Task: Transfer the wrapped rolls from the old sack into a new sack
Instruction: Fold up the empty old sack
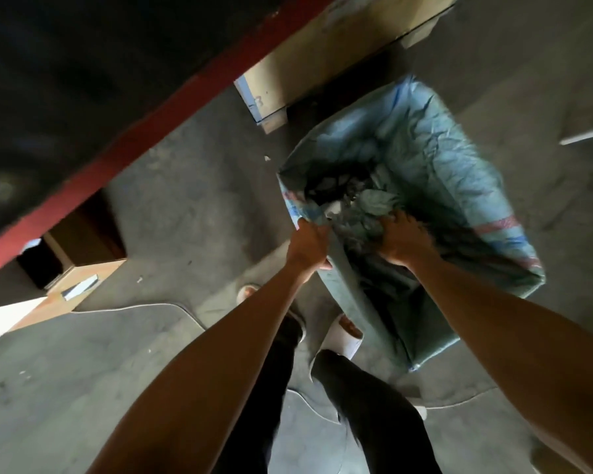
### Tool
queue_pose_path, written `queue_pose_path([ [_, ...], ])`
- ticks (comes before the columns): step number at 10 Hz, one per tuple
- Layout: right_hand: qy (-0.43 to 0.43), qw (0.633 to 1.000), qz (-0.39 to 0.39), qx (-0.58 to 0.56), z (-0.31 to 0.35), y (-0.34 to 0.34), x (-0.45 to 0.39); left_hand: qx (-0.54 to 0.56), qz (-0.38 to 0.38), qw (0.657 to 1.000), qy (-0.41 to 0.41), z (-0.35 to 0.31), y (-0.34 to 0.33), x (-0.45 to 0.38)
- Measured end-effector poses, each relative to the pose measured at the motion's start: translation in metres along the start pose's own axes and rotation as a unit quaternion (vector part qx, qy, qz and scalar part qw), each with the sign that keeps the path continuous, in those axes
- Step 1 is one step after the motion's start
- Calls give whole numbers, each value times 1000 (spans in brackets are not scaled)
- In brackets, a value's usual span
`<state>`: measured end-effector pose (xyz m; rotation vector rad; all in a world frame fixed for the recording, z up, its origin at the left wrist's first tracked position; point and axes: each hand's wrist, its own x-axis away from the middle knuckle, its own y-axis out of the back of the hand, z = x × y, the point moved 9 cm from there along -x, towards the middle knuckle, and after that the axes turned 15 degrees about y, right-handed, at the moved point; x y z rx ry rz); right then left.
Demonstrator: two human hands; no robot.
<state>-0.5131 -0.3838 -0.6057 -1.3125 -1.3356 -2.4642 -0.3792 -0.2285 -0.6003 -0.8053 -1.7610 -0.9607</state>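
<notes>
Currently your left hand pinches the sack rim at 9 o'clock; right hand fingers curl around rolls. Rim may slip, collapsing the mouth.

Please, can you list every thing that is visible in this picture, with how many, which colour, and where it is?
sack: one, blue-green woven with red and blue stripes, on the floor at centre right, mouth open.
wrapped contents: number cannot be told, dark and grey-green, inside the sack mouth.
cardboard box: one, tan, at top centre beyond the sack.
red beam: one, running diagonally across the upper left.
open box: one, brown, at far left on the floor.
floor: grey concrete.
legs: two, in dark trousers, at bottom centre.
left hand: grips the near rim of the sack.
right hand: reaches into the sack mouth; its fingers are hidden.
</notes>
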Motion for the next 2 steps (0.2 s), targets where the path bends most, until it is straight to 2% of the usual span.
queue_pose_path([
  [1,6,1000,13,-26,25,25,19,40,49,996,67,6,12,32],
  [2,26,997,7,-75,59,58,39,-34,-16,998,41,7,50,57],
])
